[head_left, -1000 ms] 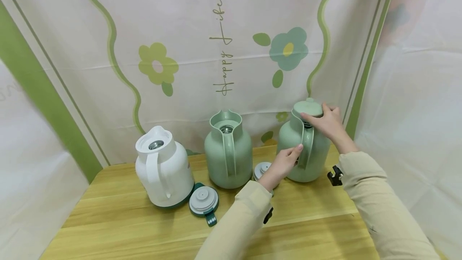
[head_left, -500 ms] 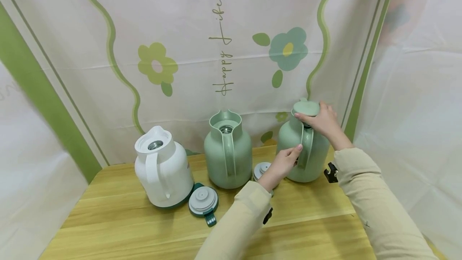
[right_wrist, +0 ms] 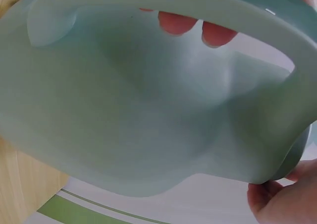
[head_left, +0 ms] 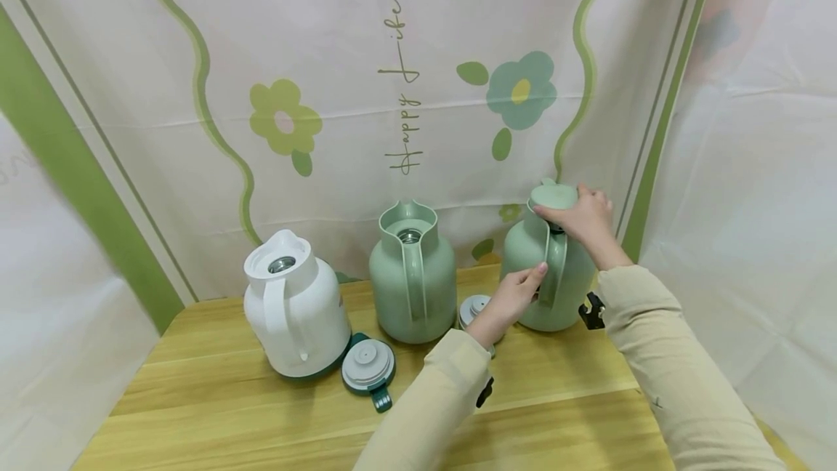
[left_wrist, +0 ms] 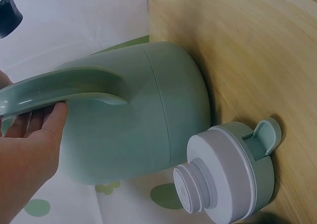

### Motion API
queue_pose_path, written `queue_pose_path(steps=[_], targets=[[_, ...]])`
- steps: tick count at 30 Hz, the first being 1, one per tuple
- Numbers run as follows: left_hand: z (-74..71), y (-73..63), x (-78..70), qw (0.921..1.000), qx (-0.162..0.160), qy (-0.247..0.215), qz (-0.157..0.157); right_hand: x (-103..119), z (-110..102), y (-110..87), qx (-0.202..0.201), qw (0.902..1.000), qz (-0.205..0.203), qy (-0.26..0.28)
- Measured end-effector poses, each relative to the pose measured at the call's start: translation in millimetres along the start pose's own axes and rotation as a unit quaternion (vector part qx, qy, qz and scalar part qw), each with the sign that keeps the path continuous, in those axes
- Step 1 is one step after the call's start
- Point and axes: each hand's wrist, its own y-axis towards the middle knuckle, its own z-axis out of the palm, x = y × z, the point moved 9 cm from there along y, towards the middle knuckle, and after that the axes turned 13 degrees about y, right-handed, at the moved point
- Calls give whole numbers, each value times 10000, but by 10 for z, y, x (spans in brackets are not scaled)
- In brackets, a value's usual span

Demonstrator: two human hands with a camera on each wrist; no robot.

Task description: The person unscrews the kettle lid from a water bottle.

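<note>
At the right of the table stands a light green vacuum jug (head_left: 578,286), upright. My left hand (head_left: 516,293) grips its handle (left_wrist: 84,78), with the fingers curled round it in the left wrist view. At the mouth sits a round green lid (head_left: 552,196), slightly tilted, a dark gap showing below its near edge. My right hand (head_left: 585,220) holds this lid by its sides between thumb and fingers. In the right wrist view the jug (right_wrist: 148,110) fills most of the picture, and my right hand (right_wrist: 290,199) is only partly seen at the neck.
A second green jug (head_left: 386,282) and a white jug (head_left: 320,318) stand lidless to the left on the wooden table (head_left: 261,427). Upturned lids lie nearby: a dark green and grey lid (head_left: 368,365), and a light green and grey lid (left_wrist: 223,169) beside the right jug.
My right hand has turned the lid a little, its tab shifting left, and the hand and forearm have moved slightly left. My left hand stays on the handle.
</note>
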Motion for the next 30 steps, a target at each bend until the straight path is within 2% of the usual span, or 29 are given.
queue_pose_path(steps=[15, 22, 27, 30], targets=[[68, 18, 86, 9968, 259, -685, -323, 6, -97, 2, -79, 9997, 3, 211], [68, 47, 83, 9935, 415, -1005, -332, 60, -223, -61, -292, 9962, 18, 822], [73, 34, 80, 9916, 633, -1104, -225, 48, -324, -154, -417, 9873, 55, 1531], [80, 26, 90, 9913, 653, -1120, -235, 5, -382, -204, -552, 9829, 71, 1754]])
